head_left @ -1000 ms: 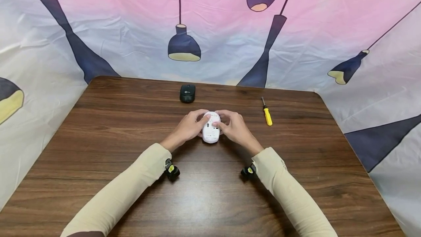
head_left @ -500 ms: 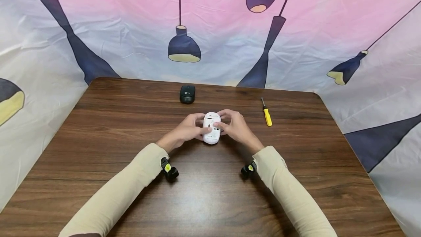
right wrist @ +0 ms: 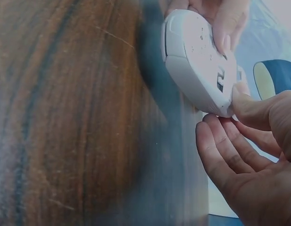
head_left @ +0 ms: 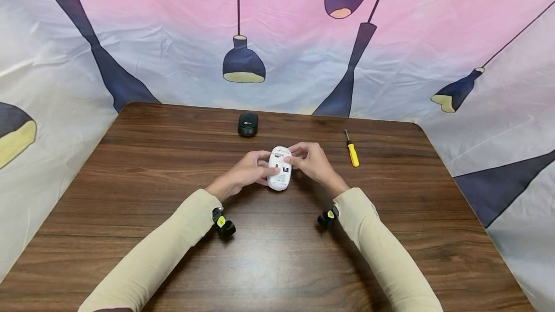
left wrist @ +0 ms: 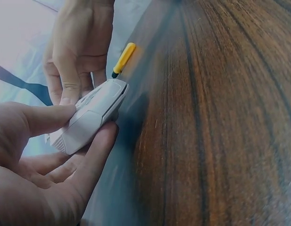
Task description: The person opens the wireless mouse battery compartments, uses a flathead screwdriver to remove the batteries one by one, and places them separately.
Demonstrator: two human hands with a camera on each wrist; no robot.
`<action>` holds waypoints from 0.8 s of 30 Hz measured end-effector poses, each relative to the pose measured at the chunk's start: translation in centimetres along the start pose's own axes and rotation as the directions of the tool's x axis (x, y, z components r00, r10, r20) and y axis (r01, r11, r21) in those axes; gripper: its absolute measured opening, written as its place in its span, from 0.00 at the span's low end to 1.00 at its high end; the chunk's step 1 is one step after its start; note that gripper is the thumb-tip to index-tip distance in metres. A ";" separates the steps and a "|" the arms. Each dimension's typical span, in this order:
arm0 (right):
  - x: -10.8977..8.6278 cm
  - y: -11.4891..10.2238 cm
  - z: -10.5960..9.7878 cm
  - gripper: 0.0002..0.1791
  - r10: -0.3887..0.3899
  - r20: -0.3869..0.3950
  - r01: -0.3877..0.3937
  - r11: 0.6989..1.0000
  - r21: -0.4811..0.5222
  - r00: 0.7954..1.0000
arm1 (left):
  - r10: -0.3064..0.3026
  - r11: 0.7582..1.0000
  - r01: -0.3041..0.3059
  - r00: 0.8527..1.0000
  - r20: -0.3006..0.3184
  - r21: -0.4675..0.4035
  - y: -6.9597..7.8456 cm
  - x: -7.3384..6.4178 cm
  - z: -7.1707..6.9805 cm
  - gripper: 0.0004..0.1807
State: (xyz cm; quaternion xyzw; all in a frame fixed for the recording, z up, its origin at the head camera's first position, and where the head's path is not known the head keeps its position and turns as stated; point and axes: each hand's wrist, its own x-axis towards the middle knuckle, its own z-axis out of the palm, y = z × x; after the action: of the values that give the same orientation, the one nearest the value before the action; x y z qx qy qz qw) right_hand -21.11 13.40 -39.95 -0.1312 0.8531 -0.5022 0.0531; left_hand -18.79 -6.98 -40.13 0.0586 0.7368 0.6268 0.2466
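A white computer mouse (head_left: 279, 182) is held above the tabletop, its underside turned up with dark openings showing. My left hand (head_left: 247, 170) grips its left side, thumb across the underside and fingers beneath. At the far right edge, my right hand (head_left: 315, 163) pinches the mouse, its thumb on the underside. The right wrist view shows the mouse (right wrist: 187, 61) with the right hand's fingers (right wrist: 225, 150) bent below its end and a small pale edge beside the thumb. In the left wrist view the mouse (left wrist: 91, 115) is seen from its side, with the right hand beyond.
A black mouse (head_left: 248, 125) sits near the back edge of the brown wooden table (head_left: 173, 138). To the right lies a screwdriver (head_left: 353, 154) with a yellow handle. A printed cloth (head_left: 182, 52) hangs behind the table.
My left thumb has slid from the far end of the white mouse toward its middle. The right thumb has shifted slightly away from me, leaving a dark opening on the underside in view.
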 end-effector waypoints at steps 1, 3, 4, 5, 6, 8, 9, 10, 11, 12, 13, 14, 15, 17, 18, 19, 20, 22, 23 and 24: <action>0.1 0.0 0.0 0.13 0.007 -0.001 -0.007 1.000 0.010 1.000 | -0.002 1.000 0.002 1.000 -0.001 0.001 0.0 0.0 0.0 0.31; 0.3 0.1 -0.1 0.12 0.024 0.000 -0.024 0.999 0.039 1.000 | -0.008 1.000 0.008 1.000 -0.004 0.002 -0.1 0.1 0.0 0.31; 0.4 0.1 -0.1 0.12 0.032 0.001 -0.032 0.998 0.048 0.999 | -0.012 1.000 0.012 1.000 -0.005 0.003 -0.1 0.1 0.0 0.31; 0.5 0.2 -0.2 0.12 0.042 0.003 -0.042 0.998 0.057 0.999 | -0.016 1.000 0.016 1.000 -0.008 0.003 -0.1 0.1 0.0 0.31; 0.6 0.2 -0.2 0.12 0.051 0.006 -0.051 0.997 0.066 0.999 | -0.017 1.000 0.017 1.000 -0.009 0.005 -0.1 0.2 0.0 0.31; 0.9 0.2 -0.3 0.12 0.073 0.010 -0.073 0.993 0.091 0.997 | -0.019 1.000 0.019 1.000 -0.009 0.007 -0.1 0.2 0.0 0.31; 1.0 0.3 -0.3 0.12 0.085 0.011 -0.085 0.991 0.106 0.996 | -0.022 1.000 0.022 1.000 -0.010 0.007 -0.1 0.2 0.0 0.31; 1.2 0.3 -0.3 0.12 0.097 0.011 -0.098 0.988 0.120 0.995 | -0.023 1.000 0.024 1.000 -0.009 0.008 -0.1 0.2 0.0 0.31; 1.3 0.3 -0.4 0.12 0.110 0.011 -0.110 0.985 0.136 0.994 | -0.026 1.000 0.026 1.000 -0.008 0.008 -0.1 0.2 0.0 0.31; 1.5 0.3 -0.5 0.12 0.122 0.011 -0.122 0.981 0.153 0.992 | -0.028 1.000 0.028 1.000 -0.006 0.007 -0.1 0.2 0.0 0.30; 1.6 0.3 -0.5 0.12 0.135 0.009 -0.135 0.976 0.172 0.991 | -0.030 1.000 0.030 1.000 -0.005 0.007 -0.1 0.1 0.0 0.30; 1.7 0.3 -0.6 0.11 0.148 0.008 -0.147 0.970 0.192 0.989 | -0.032 0.999 0.032 0.999 -0.004 0.004 -0.1 0.1 0.0 0.30; 1.8 0.3 -0.7 0.11 0.160 0.010 -0.159 0.964 0.214 0.987 | -0.034 0.999 0.034 0.999 -0.003 0.004 -0.1 0.1 0.0 0.30; 2.0 0.3 -0.8 0.12 0.180 0.018 -0.179 0.948 0.264 0.983 | -0.037 0.999 0.037 0.999 0.000 -0.001 -0.1 0.1 0.1 0.30; 2.1 0.4 -0.9 0.12 0.188 0.023 -0.186 0.938 0.292 0.982 | -0.038 0.999 0.038 0.999 0.000 -0.003 -0.2 0.1 0.1 0.30; 2.2 0.4 -0.9 0.12 0.192 0.028 -0.191 0.928 0.320 0.981 | -0.041 0.999 0.041 0.999 0.000 -0.005 -0.2 0.2 0.1 0.30; 2.3 0.5 -1.0 0.12 0.193 0.032 -0.192 0.920 0.342 0.981 | -0.042 0.999 0.042 0.999 0.000 -0.007 -0.3 0.2 0.1 0.30; 2.5 0.6 -1.0 0.13 0.189 0.036 -0.189 0.907 0.377 0.981 | -0.043 0.999 0.043 0.999 -0.002 -0.011 -0.4 0.3 0.1 0.30; 2.7 0.7 -1.1 0.13 0.189 0.038 -0.189 0.902 0.388 0.981 | -0.041 0.999 0.040 0.999 -0.003 -0.011 -0.4 0.4 0.1 0.30; 2.8 0.6 -1.1 0.13 0.189 0.038 -0.188 0.900 0.394 0.981 | -0.039 0.999 0.039 0.999 -0.003 -0.012 -0.4 0.4 0.1 0.30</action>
State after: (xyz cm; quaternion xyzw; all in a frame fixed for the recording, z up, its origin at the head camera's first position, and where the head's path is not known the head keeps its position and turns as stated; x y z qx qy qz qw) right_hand -24.13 13.86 -39.85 -0.0344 0.7427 -0.6567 0.1261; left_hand -19.03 -6.84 -40.67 0.0415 0.7346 0.6262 0.2580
